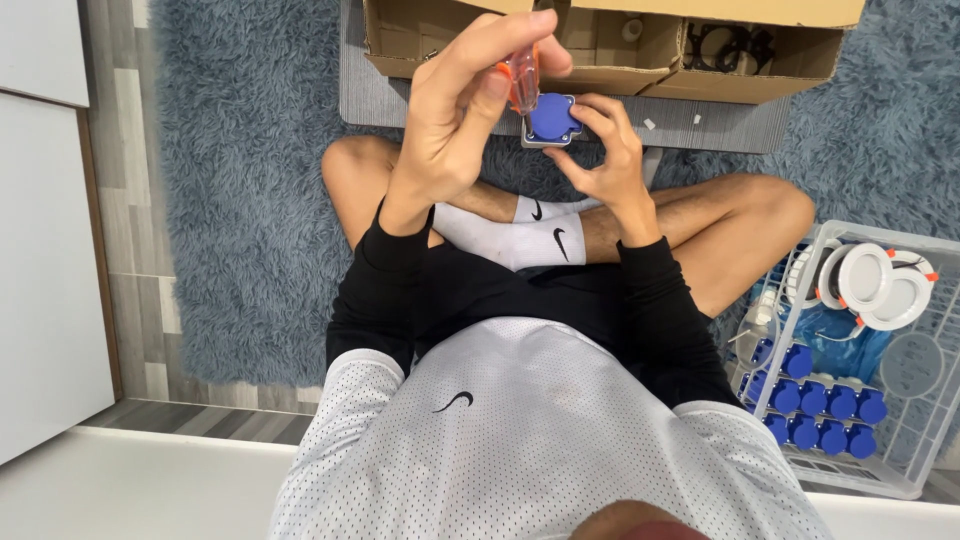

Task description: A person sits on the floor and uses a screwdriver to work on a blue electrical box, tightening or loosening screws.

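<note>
Up at the top centre of the frame, both hands meet over the crossed legs. Left hand [455, 110] has its fingers pinched narrow around a screwdriver [523, 80] with a clear orange handle, held upright with its tip pointing down onto a blue square socket [553, 118]. Right hand [605, 150] cradles that socket from the right side and below, fingers curled around its grey edge, thumb underneath. So the socket sits squarely between the two hands, just in front of the cardboard box [600, 40] that runs along the top edge, its flaps open and dark parts lying inside at the right.

Down below, white socks [530, 235] cross at mid-frame, black sleeves run back toward the camera, and a white mesh shirt fills the bottom centre. The person sits on a shaggy blue-grey rug [250, 200] that covers the upper left and middle.

Over at the lower right, a white wire basket [935, 400] holds rows of blue sockets [820, 415] packed close together, with round white light fittings [870, 280] stacked toward its upper end.
</note>
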